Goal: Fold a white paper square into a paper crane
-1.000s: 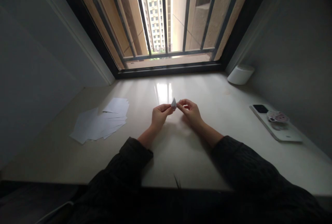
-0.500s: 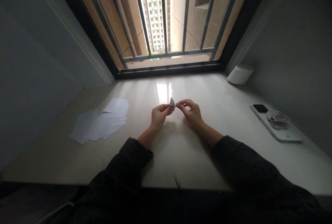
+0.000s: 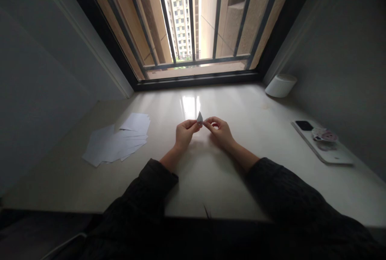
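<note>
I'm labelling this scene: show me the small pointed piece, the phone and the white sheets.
Small pointed piece (image 3: 200, 118), head view: its side.
Phone (image 3: 317, 146), head view: its back.
White sheets (image 3: 113, 145), head view: the pile's middle.

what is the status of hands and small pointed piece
Left hand pinching small pointed pale grey paper-like piece. Right hand close beside it, contact unclear. Flat white paper sheets off left, apart from both hands.

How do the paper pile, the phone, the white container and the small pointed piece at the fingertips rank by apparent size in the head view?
1. paper pile
2. phone
3. white container
4. small pointed piece

No two look alike in size here.
</note>
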Action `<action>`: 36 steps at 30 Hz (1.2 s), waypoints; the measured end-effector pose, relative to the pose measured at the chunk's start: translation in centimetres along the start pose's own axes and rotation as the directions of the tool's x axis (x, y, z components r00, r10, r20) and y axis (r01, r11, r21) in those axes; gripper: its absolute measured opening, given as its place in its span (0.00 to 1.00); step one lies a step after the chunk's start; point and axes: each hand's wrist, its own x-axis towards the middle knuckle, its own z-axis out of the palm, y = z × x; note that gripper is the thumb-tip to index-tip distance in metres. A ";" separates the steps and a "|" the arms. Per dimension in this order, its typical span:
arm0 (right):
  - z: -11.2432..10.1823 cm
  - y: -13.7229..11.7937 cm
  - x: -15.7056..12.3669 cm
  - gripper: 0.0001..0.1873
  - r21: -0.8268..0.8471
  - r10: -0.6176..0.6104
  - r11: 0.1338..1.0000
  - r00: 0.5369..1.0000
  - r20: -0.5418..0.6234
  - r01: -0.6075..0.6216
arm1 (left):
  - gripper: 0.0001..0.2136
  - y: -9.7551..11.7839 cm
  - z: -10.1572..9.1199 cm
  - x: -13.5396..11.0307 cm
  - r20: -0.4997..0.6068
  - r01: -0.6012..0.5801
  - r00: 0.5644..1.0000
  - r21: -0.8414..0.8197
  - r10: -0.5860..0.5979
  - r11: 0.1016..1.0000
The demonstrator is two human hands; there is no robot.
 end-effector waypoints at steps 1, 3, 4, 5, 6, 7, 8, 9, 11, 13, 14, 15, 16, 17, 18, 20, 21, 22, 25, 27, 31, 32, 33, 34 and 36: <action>0.0 0.0 0.0 0.12 -0.021 -0.015 1.000 1.000 -0.010 0.015 | 0.16 0.0 0.0 0.0 0.000 -0.001 1.000 0.004 0.001 1.000; 0.1 0.2 0.0 0.11 -0.066 -0.041 0.997 0.999 -0.031 0.039 | 0.16 0.0 0.1 -0.1 0.000 -0.007 1.000 0.014 0.007 1.000; 0.2 0.2 -0.1 0.11 -0.084 -0.052 0.995 0.998 -0.037 0.048 | 0.16 0.1 0.2 -0.1 -0.001 -0.011 1.000 0.018 0.011 1.000; 0.2 0.2 -0.1 0.11 -0.098 -0.062 0.993 0.997 -0.038 0.058 | 0.16 0.1 0.2 -0.1 -0.005 -0.015 1.000 0.020 0.015 1.000; 0.3 0.2 -0.1 0.11 -0.113 -0.074 0.991 0.996 -0.041 0.069 | 0.16 0.1 0.3 -0.2 -0.012 -0.019 1.000 0.022 0.020 1.000; 0.3 0.2 -0.1 0.11 -0.128 -0.088 0.988 0.995 -0.046 0.082 | 0.16 0.1 0.3 -0.2 -0.019 -0.024 1.000 0.024 0.024 0.999; 0.4 0.2 -0.1 0.10 -0.143 -0.104 0.985 0.993 -0.052 0.096 | 0.16 0.1 0.4 -0.3 -0.026 -0.028 0.999 0.025 0.028 0.999; 0.4 0.1 -0.2 0.10 -0.157 -0.120 0.982 0.991 -0.058 0.109 | 0.16 0.0 0.4 -0.3 -0.031 -0.031 0.999 0.024 0.032 0.999; 0.3 0.1 -0.2 0.09 -0.176 -0.141 0.976 0.988 -0.064 0.128 | 0.16 0.0 0.4 -0.2 -0.025 -0.035 0.999 0.024 0.035 0.999; 0.2 0.2 -0.1 0.09 -0.179 -0.148 0.974 0.988 -0.053 0.136 | 0.16 0.0 0.2 -0.2 0.003 -0.037 0.999 0.044 0.037 0.998; 0.2 0.3 -0.1 0.09 -0.176 -0.149 0.974 0.988 -0.043 0.139 | 0.16 0.0 0.1 -0.1 0.019 -0.044 0.999 0.069 0.042 0.997; 0.1 0.4 0.0 0.09 -0.173 -0.150 0.975 0.988 -0.032 0.143 | 0.16 0.1 0.0 -0.1 0.036 -0.056 0.998 0.103 0.053 0.993; 0.0 0.5 0.1 0.09 -0.170 -0.152 0.974 0.988 -0.021 0.147 | 0.16 0.1 -0.1 0.0 0.052 -0.077 0.996 0.140 0.070 0.987; 0.0 0.6 0.1 0.08 -0.172 -0.155 0.974 0.988 -0.012 0.150 | 0.16 0.1 -0.2 0.0 0.065 -0.102 0.994 0.176 0.092 0.979; -0.1 0.7 0.2 0.08 -0.177 -0.158 0.972 0.987 -0.007 0.154 | 0.15 0.2 -0.2 0.0 0.075 -0.128 0.991 0.209 0.114 0.970; -0.1 0.7 0.2 0.08 -0.200 -0.167 0.966 0.986 0.006 0.165 | 0.15 0.2 -0.4 0.0 0.091 -0.163 0.986 0.268 0.143 0.950; -0.1 0.6 0.2 0.07 -0.213 -0.176 0.961 0.984 0.014 0.175 | 0.14 0.3 -0.5 -0.1 0.095 -0.170 0.984 0.295 0.148 0.940; -0.1 0.6 0.2 0.07 -0.224 -0.186 0.957 0.982 0.023 0.186 | 0.14 0.3 -0.5 -0.1 0.098 -0.173 0.984 0.320 0.149 0.931; -0.1 0.4 0.2 0.06 -0.232 -0.201 0.951 0.979 0.041 0.205 | 0.14 0.3 -0.6 -0.1 0.100 -0.166 0.985 0.365 0.139 0.916; 0.0 0.3 0.2 0.06 -0.220 -0.194 0.955 0.980 0.039 0.198 | 0.14 0.3 -0.6 0.0 0.090 -0.154 0.987 0.359 0.130 0.920; 0.0 0.3 0.2 0.06 -0.177 -0.174 0.969 0.985 0.008 0.172 | 0.14 0.1 -0.3 0.1 0.049 -0.101 0.995 0.302 0.090 0.948; 0.0 0.3 0.2 0.07 -0.165 -0.164 0.973 0.986 -0.004 0.162 | 0.14 0.1 -0.3 0.2 0.042 -0.089 0.996 0.295 0.080 0.951; 0.1 0.4 0.2 0.07 -0.150 -0.152 0.977 0.988 -0.014 0.148 | 0.14 0.1 -0.3 0.2 0.039 -0.081 0.997 0.297 0.073 0.951; 0.1 0.5 0.2 0.07 -0.135 -0.138 0.982 0.990 -0.022 0.134 | 0.14 0.1 -0.3 0.2 0.038 -0.079 0.997 0.306 0.071 0.949; 0.1 0.6 0.1 0.07 -0.105 -0.105 0.989 0.994 -0.036 0.101 | 0.13 0.1 -0.4 0.2 0.043 -0.086 0.996 0.334 0.075 0.939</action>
